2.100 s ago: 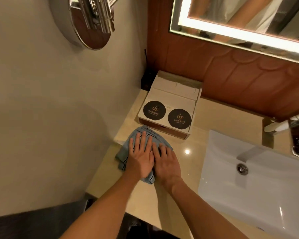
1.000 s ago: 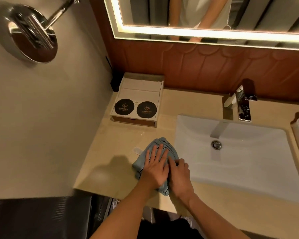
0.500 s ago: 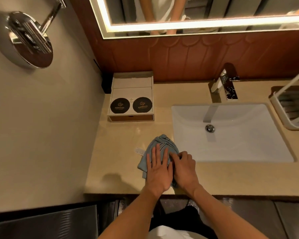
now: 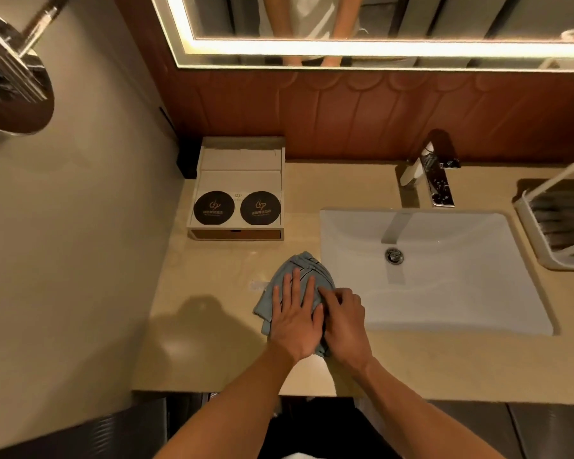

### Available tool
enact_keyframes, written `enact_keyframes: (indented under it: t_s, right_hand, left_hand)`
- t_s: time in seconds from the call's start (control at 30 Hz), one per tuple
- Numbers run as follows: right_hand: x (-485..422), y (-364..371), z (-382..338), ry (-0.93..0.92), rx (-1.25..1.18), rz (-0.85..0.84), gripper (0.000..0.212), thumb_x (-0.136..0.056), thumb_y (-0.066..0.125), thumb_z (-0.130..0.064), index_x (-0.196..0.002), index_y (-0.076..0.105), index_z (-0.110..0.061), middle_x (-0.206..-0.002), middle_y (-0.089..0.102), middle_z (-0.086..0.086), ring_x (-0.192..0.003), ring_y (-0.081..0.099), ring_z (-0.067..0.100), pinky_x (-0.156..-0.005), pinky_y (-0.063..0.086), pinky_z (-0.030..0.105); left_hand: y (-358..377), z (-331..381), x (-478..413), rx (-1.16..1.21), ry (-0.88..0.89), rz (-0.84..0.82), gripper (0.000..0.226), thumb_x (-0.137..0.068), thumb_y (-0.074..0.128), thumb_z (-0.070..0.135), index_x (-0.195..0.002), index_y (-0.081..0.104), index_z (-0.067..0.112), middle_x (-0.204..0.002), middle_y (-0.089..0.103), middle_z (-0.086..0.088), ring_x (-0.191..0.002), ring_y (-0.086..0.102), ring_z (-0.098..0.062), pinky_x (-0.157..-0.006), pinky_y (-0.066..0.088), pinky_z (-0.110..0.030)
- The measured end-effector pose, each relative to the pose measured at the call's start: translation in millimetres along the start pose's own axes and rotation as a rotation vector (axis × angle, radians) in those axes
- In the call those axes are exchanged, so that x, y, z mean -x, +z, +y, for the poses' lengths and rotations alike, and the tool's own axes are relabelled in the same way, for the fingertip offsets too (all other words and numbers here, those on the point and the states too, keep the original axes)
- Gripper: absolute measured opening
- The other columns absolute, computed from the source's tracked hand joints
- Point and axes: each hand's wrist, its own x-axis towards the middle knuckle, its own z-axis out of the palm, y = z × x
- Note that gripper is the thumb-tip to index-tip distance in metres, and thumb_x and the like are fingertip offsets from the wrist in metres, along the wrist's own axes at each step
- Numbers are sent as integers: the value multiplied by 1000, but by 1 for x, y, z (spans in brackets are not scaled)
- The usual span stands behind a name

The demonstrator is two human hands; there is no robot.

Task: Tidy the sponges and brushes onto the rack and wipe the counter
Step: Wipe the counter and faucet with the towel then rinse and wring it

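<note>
Blue cloth [image 4: 304,265]: lying on the tabletop [image 4: 212,276], near side, just left of the sink [image 4: 444,286]. Your left hand [image 4: 294,313] is pressing it flat, fingers straight. Your right hand [image 4: 343,323] is gripping its right side, fingers curled. Rack [image 4: 527,230]: sitting far right.

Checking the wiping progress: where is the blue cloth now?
In the head view, the blue cloth lies on the counter at the left edge of the sink, under the left hand and right hand.
</note>
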Motion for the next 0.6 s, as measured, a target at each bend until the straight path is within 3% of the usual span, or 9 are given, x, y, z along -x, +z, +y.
enact_keyframes:
  t_s: [0.1, 0.2, 0.27, 0.33, 0.4, 0.47, 0.53, 0.6]
  right_hand:
    - [-19, -7, 9, -33, 18, 10, 56, -88, 62, -14, -142, 51, -22, -122, 51, 9, -105, 46, 25, -87, 41, 33]
    - [-40, -13, 18, -43, 37, 25, 62, -82, 64, -12, -142, 50, -22, -121, 51, 8, -104, 46, 25, -85, 37, 31]
    - [-55, -16, 23, -61, 43, 33, 57, -87, 64, -17, -141, 50, -23, -124, 51, 6, -107, 47, 26, -88, 35, 29]
    - [-72, -22, 23, -41, -37, 55, 42, -99, 55, -29, -140, 48, -31, -126, 46, -5, -114, 43, 22, -93, 26, 15]
    - [-91, -27, 24, -37, -83, 66, 38, -102, 51, -37, -140, 45, -35, -127, 41, -10, -118, 39, 19, -96, 21, 10]
    - [-108, -33, 27, -123, 13, 82, 50, -97, 59, -38, -143, 44, -31, -133, 43, -2, -119, 40, 22, -99, 26, 19]
    - [-130, -38, 32, -174, 75, 63, 61, -90, 69, -35, -145, 44, -28, -136, 44, 3, -121, 40, 24, -100, 29, 26]
    - [-153, -41, 35, -213, 110, 65, 68, -83, 78, -29, -143, 46, -25, -135, 46, 6, -119, 42, 26, -100, 33, 30]
  left_hand:
    - [-5, 4, -22, -22, -13, -22, 76, -82, -35, 58, -151, -34, 27, -162, -35, -7, -147, -38, -21, -122, -18, -47]
    - [0, 8, -47, -47, 5, 4, 70, -88, -30, 58, -151, -34, 27, -166, -23, -10, -152, -25, -26, -122, -13, -46]
    - [2, 9, -63, -44, 18, 48, 68, -101, -11, 53, -160, -12, 20, -169, 1, -14, -156, -2, -32, -123, 1, -49]
    - [2, 11, -81, 0, 39, 92, 64, -107, 12, 47, -162, 15, 15, -167, 15, -16, -155, 12, -34, -123, 9, -51]
    - [0, 14, -100, 49, 68, 125, 63, -104, 30, 43, -160, 27, 12, -167, 19, -17, -155, 12, -34, -124, 8, -51]
    - [-3, 19, -117, 51, 39, 129, 63, -101, 35, 38, -159, 29, 12, -166, 21, -18, -155, 14, -35, -123, 7, -50]
    - [-8, 25, -136, 36, -35, 92, 63, -101, 30, 35, -159, 25, 11, -166, 18, -19, -155, 11, -35, -122, 3, -49]
    - [-12, 30, -154, 40, -90, 56, 68, -99, 11, 37, -161, 8, 11, -169, 0, -18, -155, -10, -30, -122, -8, -48]
